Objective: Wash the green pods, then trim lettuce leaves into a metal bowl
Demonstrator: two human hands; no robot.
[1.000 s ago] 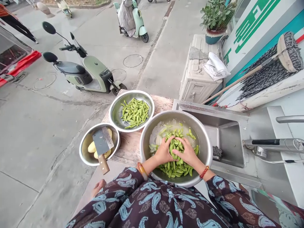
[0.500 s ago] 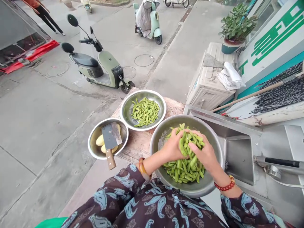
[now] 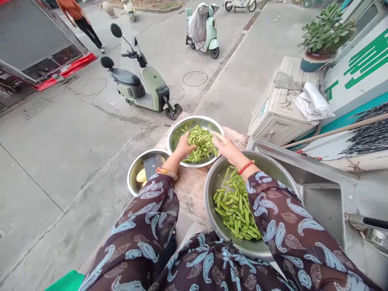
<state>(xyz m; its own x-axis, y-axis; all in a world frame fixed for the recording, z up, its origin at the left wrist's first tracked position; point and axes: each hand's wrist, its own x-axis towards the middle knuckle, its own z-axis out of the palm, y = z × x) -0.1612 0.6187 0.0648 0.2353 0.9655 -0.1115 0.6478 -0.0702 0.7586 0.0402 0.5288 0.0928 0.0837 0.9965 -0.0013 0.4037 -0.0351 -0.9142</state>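
Green edamame pods [image 3: 200, 143] lie heaped in the smaller steel bowl [image 3: 171, 137] at the back of the wooden table. My left hand [image 3: 184, 148] is over this bowl's left side, open, its thumb stretched toward the pods. On the other side my right hand [image 3: 224, 146] is open too, fingers extended above the rim. Neither hand holds any pods. More edamame [image 3: 238, 208] lies in the large steel basin [image 3: 211, 202], partly under my right sleeve. To the left, a third bowl [image 3: 131, 182] holds peeled yellow pieces with a cleaver [image 3: 150, 165] across it, its handle hidden by my left arm.
A steel sink [image 3: 323, 202] with a faucet [image 3: 363, 226] adjoins the basin on the right. Behind it stand a boxy white unit [image 3: 273, 105] with a cloth and a potted plant [image 3: 324, 36]. A green scooter [image 3: 148, 89] is parked beyond the table; a person [image 3: 80, 20] is farther off.
Both hands have moved from the large basin to the smaller bowl and released the edamame they held. The bowl's heap is larger. The camera view has shifted left.
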